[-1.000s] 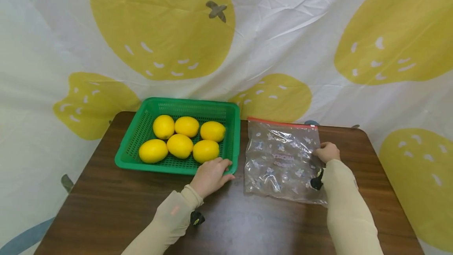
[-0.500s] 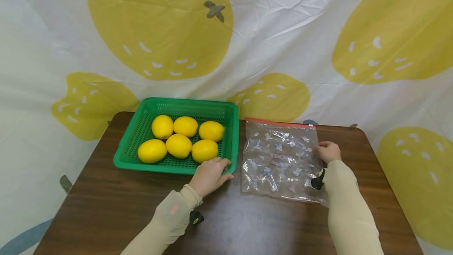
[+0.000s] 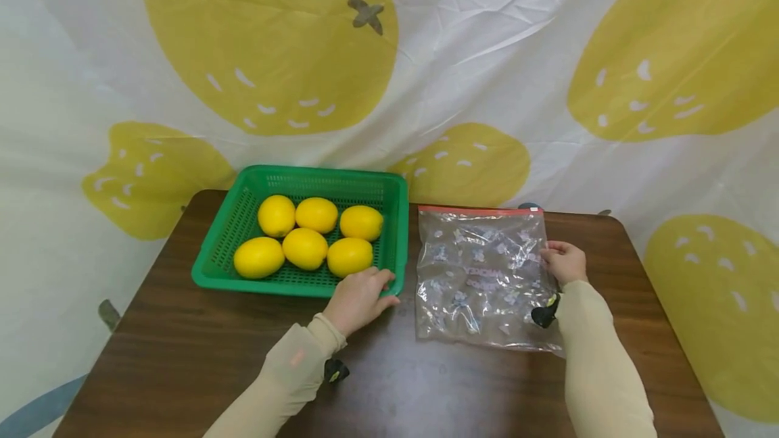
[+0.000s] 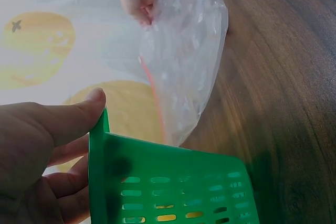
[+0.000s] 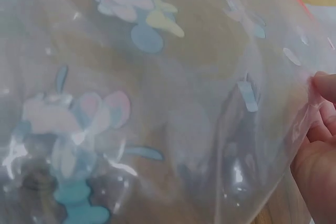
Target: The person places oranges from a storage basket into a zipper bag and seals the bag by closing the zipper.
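Observation:
My left hand (image 3: 359,299) grips the front right corner of a green plastic basket (image 3: 399,222). In the left wrist view its thumb (image 4: 79,116) lies on one side of the rim and the fingers on the other. Several yellow lemons (image 3: 305,249) sit in the basket in two rows. With my right hand (image 3: 566,263) I pinch the right edge of a clear zipper bag (image 3: 477,276). The bag has printed figures and a red zip strip (image 3: 468,211) along its far edge. It looks flat, and the right wrist view shows the pinched plastic bunched at my thumb (image 5: 325,85).
Both things are on a dark brown wooden table (image 3: 389,384), the basket left and the bag right of it. A white cloth (image 3: 475,39) printed with large yellow fruit hangs right behind the table's far edge. Small black devices (image 3: 336,370) are worn at both wrists.
The bag has shifted slightly, and its red zip edge now lies more level across. My right hand keeps its pinch, and the left hand stays on the basket corner. The head view has drifted a little.

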A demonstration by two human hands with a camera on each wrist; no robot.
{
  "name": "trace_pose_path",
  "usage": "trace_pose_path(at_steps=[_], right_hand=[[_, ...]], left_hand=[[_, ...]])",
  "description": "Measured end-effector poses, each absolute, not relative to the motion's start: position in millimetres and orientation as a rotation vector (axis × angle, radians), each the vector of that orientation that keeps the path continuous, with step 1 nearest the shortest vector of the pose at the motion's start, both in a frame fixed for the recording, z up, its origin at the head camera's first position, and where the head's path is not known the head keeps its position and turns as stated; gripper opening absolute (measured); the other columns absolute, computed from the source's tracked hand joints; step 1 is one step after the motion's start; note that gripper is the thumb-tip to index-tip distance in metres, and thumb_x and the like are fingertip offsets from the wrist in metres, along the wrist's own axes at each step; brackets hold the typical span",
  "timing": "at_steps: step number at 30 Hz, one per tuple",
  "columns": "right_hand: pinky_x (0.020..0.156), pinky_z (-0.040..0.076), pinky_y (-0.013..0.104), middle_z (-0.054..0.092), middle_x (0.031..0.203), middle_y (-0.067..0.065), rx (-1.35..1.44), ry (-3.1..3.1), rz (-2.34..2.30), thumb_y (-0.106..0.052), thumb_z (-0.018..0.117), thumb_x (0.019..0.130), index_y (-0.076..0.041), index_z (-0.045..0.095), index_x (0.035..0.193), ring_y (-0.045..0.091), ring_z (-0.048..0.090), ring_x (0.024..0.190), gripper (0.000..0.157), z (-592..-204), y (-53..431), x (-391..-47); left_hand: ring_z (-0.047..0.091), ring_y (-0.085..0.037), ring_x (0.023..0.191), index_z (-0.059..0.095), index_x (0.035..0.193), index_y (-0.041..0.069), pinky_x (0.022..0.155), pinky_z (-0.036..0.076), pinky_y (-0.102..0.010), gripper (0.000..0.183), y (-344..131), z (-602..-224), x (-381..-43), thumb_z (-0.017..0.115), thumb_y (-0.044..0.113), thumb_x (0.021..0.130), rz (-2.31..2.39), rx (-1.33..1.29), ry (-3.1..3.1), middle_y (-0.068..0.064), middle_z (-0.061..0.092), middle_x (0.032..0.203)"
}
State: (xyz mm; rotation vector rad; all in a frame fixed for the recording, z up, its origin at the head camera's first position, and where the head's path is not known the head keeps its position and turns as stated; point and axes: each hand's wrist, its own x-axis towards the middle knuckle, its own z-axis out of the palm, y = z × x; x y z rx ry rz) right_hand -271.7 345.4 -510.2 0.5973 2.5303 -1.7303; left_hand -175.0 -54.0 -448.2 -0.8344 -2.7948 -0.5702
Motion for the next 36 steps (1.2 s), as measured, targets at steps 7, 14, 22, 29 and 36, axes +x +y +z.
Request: trace_pose_path(at_steps=[7,14,22,29,36], right_hand=[[0.055,0.044,0.013,0.052,0.067,-0.016,0.603,2.549,-1.853,-0.005,0.055,0.087,0.014,0.047,0.117,-0.004,0.05,0.061,0.036,-507,343,-267],[0.058,0.046,0.013,0.057,0.073,-0.012,0.529,2.552,-1.951,-0.008,0.058,0.087,0.01,0.05,0.11,-0.003,0.055,0.064,0.03,-501,339,-261],[0.056,0.046,0.011,0.061,0.071,-0.01,0.382,2.427,-2.253,0.0,0.06,0.084,-0.007,0.058,0.09,0.0,0.058,0.063,0.009,-490,333,-253],[0.057,0.045,0.011,0.061,0.073,-0.01,0.303,2.431,-2.308,-0.005,0.063,0.084,-0.013,0.06,0.087,-0.001,0.056,0.065,0.009,-478,328,-245],[0.058,0.047,0.011,0.064,0.075,-0.008,0.233,2.401,-2.365,-0.005,0.064,0.083,-0.008,0.062,0.09,0.001,0.058,0.068,0.008,-468,321,-235]], left_hand=[[0.059,-0.013,0.065,0.064,0.1,0.005,0.055,0.048,-0.022,0.035,-54,-447,-175,0.071,0.03,0.077,-0.579,-0.833,-2.801,-0.003,0.062,0.079],[0.059,-0.013,0.066,0.065,0.101,0.005,0.055,0.049,-0.023,0.036,-53,-445,-175,0.07,0.031,0.077,-0.576,-0.83,-2.815,-0.002,0.063,0.079],[0.058,-0.013,0.064,0.065,0.099,0.006,0.053,0.048,-0.024,0.034,-53,-447,-175,0.071,0.03,0.076,-0.595,-0.822,-2.812,-0.002,0.062,0.078],[0.057,-0.012,0.063,0.065,0.098,0.006,0.052,0.047,-0.023,0.035,-53,-447,-175,0.072,0.031,0.075,-0.59,-0.827,-2.788,-0.002,0.061,0.076],[0.056,-0.011,0.063,0.065,0.099,0.006,0.053,0.047,-0.022,0.035,-53,-447,-176,0.071,0.031,0.076,-0.594,-0.824,-2.789,-0.002,0.061,0.076]])
